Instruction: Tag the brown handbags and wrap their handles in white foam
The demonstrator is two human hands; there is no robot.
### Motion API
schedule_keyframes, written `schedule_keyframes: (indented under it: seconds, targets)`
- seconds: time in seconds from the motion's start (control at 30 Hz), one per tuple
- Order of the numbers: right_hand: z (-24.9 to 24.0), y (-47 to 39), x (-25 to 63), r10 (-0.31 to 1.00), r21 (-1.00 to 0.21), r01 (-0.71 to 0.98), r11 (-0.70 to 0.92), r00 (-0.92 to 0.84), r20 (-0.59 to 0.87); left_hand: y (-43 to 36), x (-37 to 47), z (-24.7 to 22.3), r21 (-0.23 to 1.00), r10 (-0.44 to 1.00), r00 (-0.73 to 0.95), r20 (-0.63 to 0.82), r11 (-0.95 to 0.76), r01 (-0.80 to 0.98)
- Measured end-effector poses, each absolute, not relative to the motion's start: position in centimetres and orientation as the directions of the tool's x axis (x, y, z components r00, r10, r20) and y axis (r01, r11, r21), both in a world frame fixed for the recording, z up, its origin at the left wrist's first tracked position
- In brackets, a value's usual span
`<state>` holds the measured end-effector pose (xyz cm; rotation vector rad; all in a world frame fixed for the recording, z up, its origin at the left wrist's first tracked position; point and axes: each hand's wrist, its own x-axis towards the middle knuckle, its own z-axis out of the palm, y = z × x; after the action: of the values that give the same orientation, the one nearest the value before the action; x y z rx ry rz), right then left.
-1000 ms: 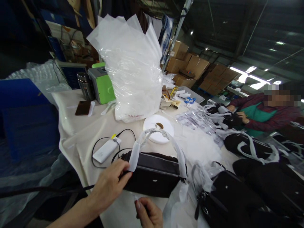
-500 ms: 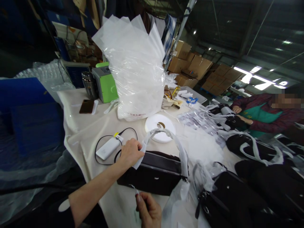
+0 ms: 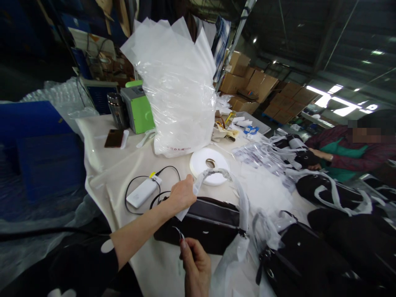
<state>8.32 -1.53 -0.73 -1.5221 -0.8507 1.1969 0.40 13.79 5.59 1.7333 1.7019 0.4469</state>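
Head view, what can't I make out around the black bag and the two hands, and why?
All in the head view:
- Left hand: its own back hides how its fingers meet the wrapped handle.
- Right hand: the bottom edge cuts off its forearm.
- Thin white strip: the right hand's fingers hide its lower end.
- Black bag: its own body hides its far side.

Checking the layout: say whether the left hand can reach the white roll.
Probably yes, if the left hand lets go of the wrapped handle: the white roll lies just beyond its arch, largely uncovered.
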Motion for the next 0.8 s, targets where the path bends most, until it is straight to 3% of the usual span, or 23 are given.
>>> schedule_keyframes:
  seconds: [0.3, 0.57, 0.8]
  targets:
    - [-2.6, -0.6, 7.3, 0.83, -0.84, -0.394, -0.374, 0.262, -0.492, 14.5, 0.2, 5.8, 0.866, 0.977, 0.099, -0.188, 0.117, 0.487]
    - [-2.1, 0.0, 6.2, 0.798, -0.781, -0.522, -0.341, 0.278, -0.534, 13.3, 0.1, 6.7, 0.951, 0.979, 0.158, -0.127, 0.075, 0.299]
    - [-1.5, -0.1, 6.0, 0.744, -0.725, -0.609, -0.321, 0.312, -0.591, 12.6, 0.0, 6.9, 0.968, 0.983, 0.162, -0.084, 0.042, 0.248]
